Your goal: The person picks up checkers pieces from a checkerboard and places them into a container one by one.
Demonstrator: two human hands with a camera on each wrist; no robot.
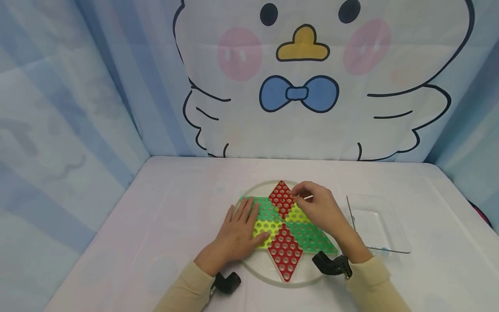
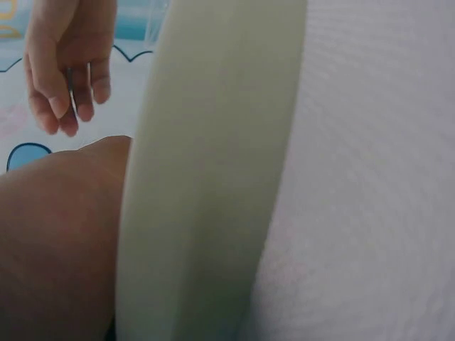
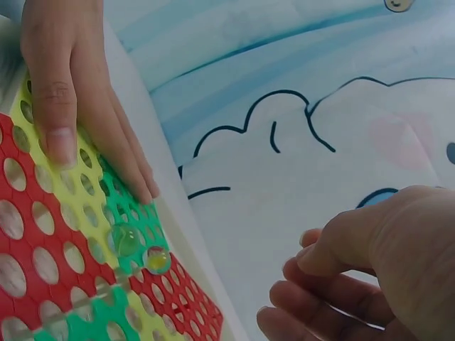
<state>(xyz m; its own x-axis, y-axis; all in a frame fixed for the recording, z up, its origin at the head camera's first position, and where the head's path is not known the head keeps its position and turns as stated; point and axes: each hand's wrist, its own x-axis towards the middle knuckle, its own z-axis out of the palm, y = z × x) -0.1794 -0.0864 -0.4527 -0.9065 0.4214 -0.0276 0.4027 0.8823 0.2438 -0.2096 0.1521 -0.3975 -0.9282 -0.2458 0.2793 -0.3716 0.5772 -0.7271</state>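
A Chinese checkers board (image 1: 286, 253) lies on the table, its red, green and yellow star full of round holes. My left hand (image 1: 238, 229) rests on its left side, fingers straight and spread over green and yellow sections. Above the far right of the board is my right hand (image 1: 317, 206), its fingers loosely bent, with nothing visible between them. The right wrist view shows this right hand (image 3: 355, 270) apart from the board. Two glass marbles sit in holes there, a greenish marble (image 3: 126, 240) and a marble with a yellow core (image 3: 158, 260).
To the right of the board stands a clear plastic tray (image 1: 374, 229). The board's pale round rim (image 2: 213, 170) fills much of the left wrist view. A printed cloth (image 1: 300, 130) hangs behind the white table (image 1: 156, 225).
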